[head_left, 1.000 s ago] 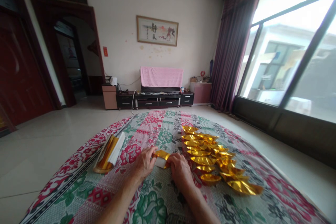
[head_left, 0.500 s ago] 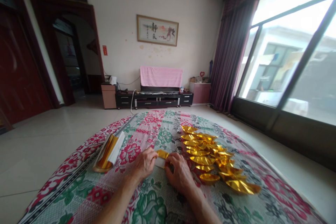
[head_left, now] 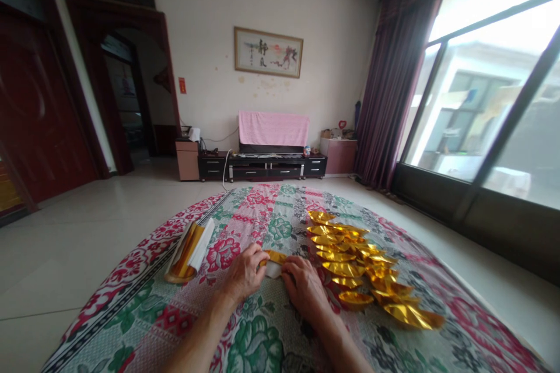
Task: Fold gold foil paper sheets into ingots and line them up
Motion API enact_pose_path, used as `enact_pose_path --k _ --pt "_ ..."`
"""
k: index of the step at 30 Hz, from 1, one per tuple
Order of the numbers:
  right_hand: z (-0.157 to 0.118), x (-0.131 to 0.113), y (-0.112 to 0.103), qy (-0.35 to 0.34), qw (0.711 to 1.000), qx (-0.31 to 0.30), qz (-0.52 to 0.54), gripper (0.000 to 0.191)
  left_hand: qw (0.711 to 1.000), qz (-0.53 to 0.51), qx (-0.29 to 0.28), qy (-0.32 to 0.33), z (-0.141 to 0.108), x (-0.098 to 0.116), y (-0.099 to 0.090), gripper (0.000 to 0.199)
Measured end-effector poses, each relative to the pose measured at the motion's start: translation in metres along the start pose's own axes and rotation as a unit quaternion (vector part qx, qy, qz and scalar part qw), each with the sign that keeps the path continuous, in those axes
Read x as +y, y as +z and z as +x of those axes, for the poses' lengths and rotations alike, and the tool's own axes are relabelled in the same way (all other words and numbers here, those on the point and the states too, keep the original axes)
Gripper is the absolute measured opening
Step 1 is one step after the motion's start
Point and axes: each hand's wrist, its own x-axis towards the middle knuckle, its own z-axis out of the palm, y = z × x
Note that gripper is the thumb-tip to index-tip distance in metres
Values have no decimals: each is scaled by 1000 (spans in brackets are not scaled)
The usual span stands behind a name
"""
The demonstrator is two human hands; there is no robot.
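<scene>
Between my two hands lies a small piece of gold foil paper (head_left: 276, 257) with a white side showing at its lower part. My left hand (head_left: 245, 271) pinches its left end, thumb and fingers closed. On the right end, my right hand (head_left: 305, 282) has its fingers curled and pressed over the edge; the fingertips are partly hidden. Several folded gold boat shapes (head_left: 343, 269) stand in rows to the right of my right hand. Left of my left hand is a curled stack of gold and white paper sheets (head_left: 191, 250).
A flowered cloth (head_left: 258, 344) covers the round table. Beyond it stand a low black cabinet (head_left: 266, 170) and a screen under a pink cloth (head_left: 273, 128). A dark curtain (head_left: 389, 81) and large window are at the right.
The view has shifted slightly, so the scene sits further right. The gold strip between my hands looks narrower and more folded, and my right hand's fingers lie flatter over its right end.
</scene>
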Motion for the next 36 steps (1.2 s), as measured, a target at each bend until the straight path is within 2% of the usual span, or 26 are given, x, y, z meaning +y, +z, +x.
enact_pose_path --k 6,13,19,26,36 --pt "0 0 -1 -1 1000 -4 -7 21 1000 -9 2 10 -2 3 -3 30" --pt "1 -3 -2 12 999 -1 -31 23 999 11 -13 34 -2 4 -4 19" --pt "-1 -3 -3 19 999 1 -35 25 999 21 -20 41 -3 2 -3 26" --pt "-1 -1 -3 39 999 1 -38 24 999 -23 -4 38 -5 -5 3 35" --pt "0 -2 -2 51 998 16 -33 25 999 -40 10 27 -5 -11 8 18"
